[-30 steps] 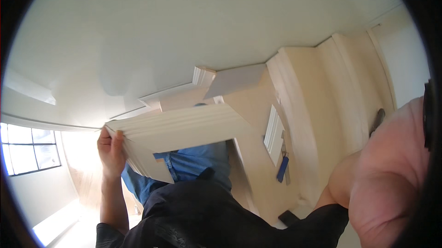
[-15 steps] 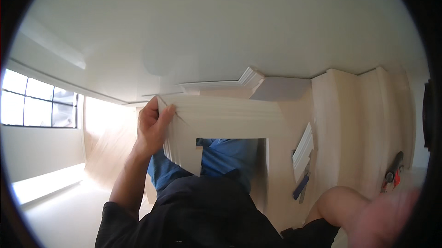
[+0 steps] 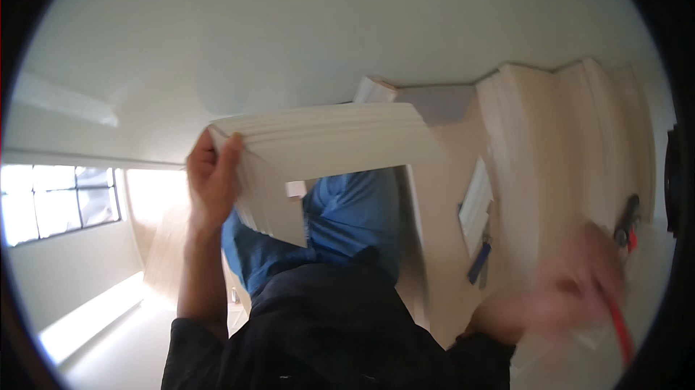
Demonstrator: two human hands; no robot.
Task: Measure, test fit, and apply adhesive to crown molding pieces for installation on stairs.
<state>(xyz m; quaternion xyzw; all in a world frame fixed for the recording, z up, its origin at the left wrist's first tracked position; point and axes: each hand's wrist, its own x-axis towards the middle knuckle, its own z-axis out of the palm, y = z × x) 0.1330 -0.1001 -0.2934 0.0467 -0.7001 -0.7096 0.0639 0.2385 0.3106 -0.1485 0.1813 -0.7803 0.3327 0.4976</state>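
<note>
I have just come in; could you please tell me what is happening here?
The person's left hand grips a white, L-shaped moulding by its corner. The right hand, out to the right, is blurred; a long red thing shows at it, but I cannot tell whether it is held. A short white moulding piece and a blue-handled tool lie on the wooden surface.

A bare strip of pale wood surface (image 3: 439,234) gives passage between the L-shaped white moulding (image 3: 326,138) and the short moulding offcut (image 3: 476,202), but the blue-handled tool (image 3: 478,264) obstructs its near right and the wall (image 3: 347,31) closes the far side.
</note>
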